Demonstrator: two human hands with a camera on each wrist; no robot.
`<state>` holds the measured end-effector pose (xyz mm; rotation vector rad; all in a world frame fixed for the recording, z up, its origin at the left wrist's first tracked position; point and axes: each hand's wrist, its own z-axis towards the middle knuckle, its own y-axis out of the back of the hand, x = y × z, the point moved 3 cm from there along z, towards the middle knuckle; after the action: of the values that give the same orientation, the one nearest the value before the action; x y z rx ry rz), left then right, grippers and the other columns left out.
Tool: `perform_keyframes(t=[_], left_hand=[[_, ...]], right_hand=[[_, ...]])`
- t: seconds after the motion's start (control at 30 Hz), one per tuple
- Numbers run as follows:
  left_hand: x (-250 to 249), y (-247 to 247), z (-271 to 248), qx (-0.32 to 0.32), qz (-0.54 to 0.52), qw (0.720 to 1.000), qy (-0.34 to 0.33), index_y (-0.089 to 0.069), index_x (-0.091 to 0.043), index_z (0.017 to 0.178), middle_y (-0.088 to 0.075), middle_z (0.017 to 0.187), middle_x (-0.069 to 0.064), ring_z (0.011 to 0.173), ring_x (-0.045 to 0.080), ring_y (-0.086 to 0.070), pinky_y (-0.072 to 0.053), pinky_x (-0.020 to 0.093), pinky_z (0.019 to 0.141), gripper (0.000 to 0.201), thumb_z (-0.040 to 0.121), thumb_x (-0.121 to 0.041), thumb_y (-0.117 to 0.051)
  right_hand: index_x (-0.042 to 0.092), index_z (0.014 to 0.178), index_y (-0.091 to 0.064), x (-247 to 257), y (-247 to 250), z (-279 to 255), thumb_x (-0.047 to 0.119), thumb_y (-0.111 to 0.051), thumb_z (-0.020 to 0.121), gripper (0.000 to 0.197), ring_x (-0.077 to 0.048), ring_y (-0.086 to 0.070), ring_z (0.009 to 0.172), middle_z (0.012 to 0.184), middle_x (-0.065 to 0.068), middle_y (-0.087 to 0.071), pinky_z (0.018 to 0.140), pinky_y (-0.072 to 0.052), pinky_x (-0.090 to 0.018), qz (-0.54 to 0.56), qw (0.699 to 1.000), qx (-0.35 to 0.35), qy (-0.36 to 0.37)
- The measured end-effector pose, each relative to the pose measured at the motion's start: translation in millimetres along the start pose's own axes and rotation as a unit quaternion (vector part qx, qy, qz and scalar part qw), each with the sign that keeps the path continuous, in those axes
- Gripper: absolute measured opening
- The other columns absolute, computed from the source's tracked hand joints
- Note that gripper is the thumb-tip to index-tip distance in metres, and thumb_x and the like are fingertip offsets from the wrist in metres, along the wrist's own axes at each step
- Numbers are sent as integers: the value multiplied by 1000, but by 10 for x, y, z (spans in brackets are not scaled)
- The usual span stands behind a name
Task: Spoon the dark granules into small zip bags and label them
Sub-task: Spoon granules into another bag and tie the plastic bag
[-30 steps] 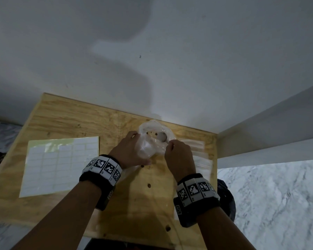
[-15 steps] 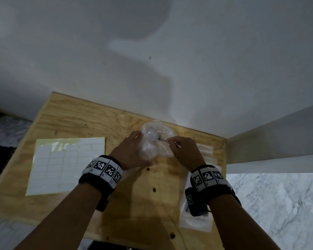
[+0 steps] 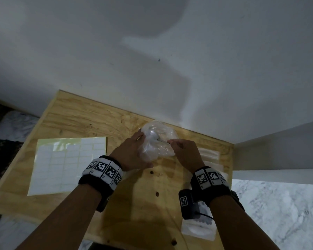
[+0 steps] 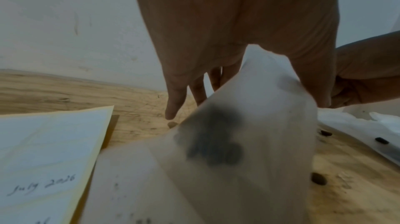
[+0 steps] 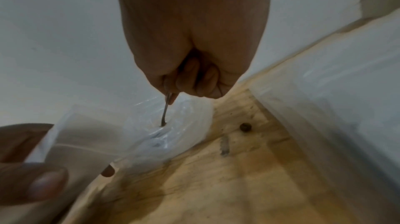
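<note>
My left hand [image 3: 134, 153] holds a small clear zip bag [image 4: 249, 125] upright by its top, thumb on the near side; a clump of dark granules [image 4: 216, 145] shows through it. My right hand [image 3: 183, 152] pinches the thin metal handle of a spoon [image 5: 165, 113], whose bowl end dips into a crumpled clear plastic bag [image 3: 158, 137] at the table's far edge. In the right wrist view that crumpled bag [image 5: 171, 133] lies just beyond the small zip bag [image 5: 71, 142]. Loose granules [image 4: 318, 179] lie scattered on the wood.
A label sheet [image 3: 67, 165] lies on the left of the wooden table [image 3: 79, 120]; handwriting "July 2026" shows on the sheet [image 4: 43, 183]. Empty zip bags [image 3: 208, 156] are stacked at the right edge, against a white wall corner. A wall stands directly behind the table.
My right hand has drawn back toward me and to the right, now gripping the spoon with its end in the crumpled bag. The left hand stays on the small bag.
</note>
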<state>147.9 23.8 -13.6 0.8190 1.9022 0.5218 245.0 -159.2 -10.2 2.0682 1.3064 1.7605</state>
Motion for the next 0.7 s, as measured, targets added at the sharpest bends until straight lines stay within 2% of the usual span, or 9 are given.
perform_keyframes(t=[0.1, 0.23, 0.33, 0.43, 0.47, 0.5, 0.57, 0.63, 0.7], left_hand=[[26, -13, -17, -2, -3, 1000, -5, -25, -16, 149, -19, 156, -2, 137, 22, -34, -38, 44, 109, 110, 64, -60, -79], [-26, -23, -21, 2, 11, 1000, -12, -29, -11, 146, -24, 153, -1, 131, 24, -40, -41, 44, 105, 103, 68, -56, -78], [-34, -38, -11, 10, 7, 1000, -10, -37, -11, 140, -34, 145, -1, 123, 25, -47, -45, 45, 100, 97, 66, -57, -79], [-51, -33, -21, 20, 3, 1000, -10, -35, -10, 142, -32, 149, 0, 128, 24, -44, -43, 44, 104, 97, 68, -55, -79], [-64, -27, -28, 25, 7, 1000, -9, -33, -10, 144, -30, 152, 0, 131, 23, -41, -41, 43, 106, 99, 68, -54, -79], [-72, -24, -34, 28, 8, 1000, -9, -32, -10, 145, -29, 153, 0, 133, 22, -40, -40, 43, 107, 101, 68, -54, -79], [-80, -22, -43, 37, 4, 999, -3, -32, -11, 146, -29, 153, -1, 133, 21, -40, -40, 42, 107, 101, 68, -55, -79], [-69, -18, -33, 39, -2, 999, 0, -33, -11, 146, -30, 152, -1, 134, 22, -40, -40, 42, 107, 103, 66, -57, -80], [-82, 4, -48, 39, -7, 999, -1, -32, -9, 147, -27, 154, 1, 137, 23, -37, -37, 40, 110, 103, 68, -55, -79]], right_hand=[[13, 102, -76, 13, 54, 9, 14, -57, 92, 22, 12, -58, 70, 98, 0, -74, 67, -40, -2, -8, 1000, 8, 24], [12, 100, -76, 87, 35, 47, 16, -59, 92, 19, -9, -66, 86, 98, -2, -75, 79, -47, -18, -53, 996, 12, 74], [12, 101, -76, 78, -30, 42, 16, -59, 93, 20, -9, -66, 85, 98, -3, -75, 79, -49, -19, -19, 998, 6, 52], [11, 99, -76, 31, -83, 16, 17, -58, 93, 20, -12, -67, 75, 89, -7, -76, 73, -52, -27, 27, 999, -11, 14], [10, 100, -76, 12, -101, 7, 17, -58, 94, 21, -6, -66, 70, 82, -3, -75, 67, -51, -26, 42, 999, -14, 3], [10, 102, -75, -5, -123, 1, 17, -57, 94, 21, 3, -63, 65, 75, 5, -72, 63, -47, -19, 53, 998, -15, -4], [9, 106, -74, -4, -169, -9, 17, -56, 95, 22, 13, -57, 62, 70, 17, -64, 62, -40, -5, 58, 998, -14, -5], [10, 108, -73, 23, -198, -6, 19, -55, 96, 23, 7, -60, 76, 86, 7, -72, 69, -42, -5, 33, 999, -7, 16], [13, 109, -73, 38, -202, 7, 21, -54, 96, 24, -8, -65, 90, 103, 0, -74, 80, -49, -16, 3, 999, -1, 37]])
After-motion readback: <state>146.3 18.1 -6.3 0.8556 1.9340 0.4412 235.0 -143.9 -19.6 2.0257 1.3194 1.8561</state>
